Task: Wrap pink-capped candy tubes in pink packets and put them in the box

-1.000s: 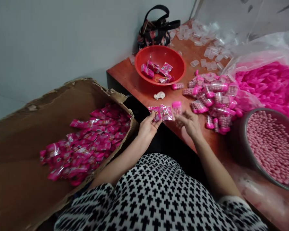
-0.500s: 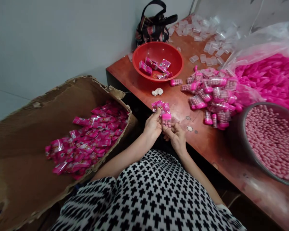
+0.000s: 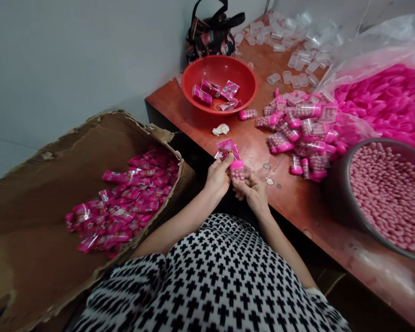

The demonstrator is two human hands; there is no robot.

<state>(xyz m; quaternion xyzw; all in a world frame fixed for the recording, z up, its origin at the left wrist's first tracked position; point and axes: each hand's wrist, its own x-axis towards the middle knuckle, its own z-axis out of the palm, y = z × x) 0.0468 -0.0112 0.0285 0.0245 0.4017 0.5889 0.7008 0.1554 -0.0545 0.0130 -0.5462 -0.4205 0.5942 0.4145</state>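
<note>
Right hand [image 3: 255,192] and pink-capped bead bottle [image 3: 237,170] have come in beside the left hand [image 3: 217,179]

A second ago the bottle was out to the right of the printed pink wrappers [image 3: 224,148], over the tabletop [image 3: 293,203]; now it sits just below them, between both hands. I judge that this sets bottle and wrappers together for handling as one.

The bottle is held at the tabletop's long near edge, on the body side of the white scrap [image 3: 220,129]. Its cap points away from the person, towards the red bowl [image 3: 221,68]; its long axis runs roughly from the body outward, across that slanting edge.

The left thumb and fingers are closed on the wrappers; whether they also support the bottle, I cannot tell. The right hand's thumb and fingers are nearly closed, pinching the bottle's lower end.
</note>
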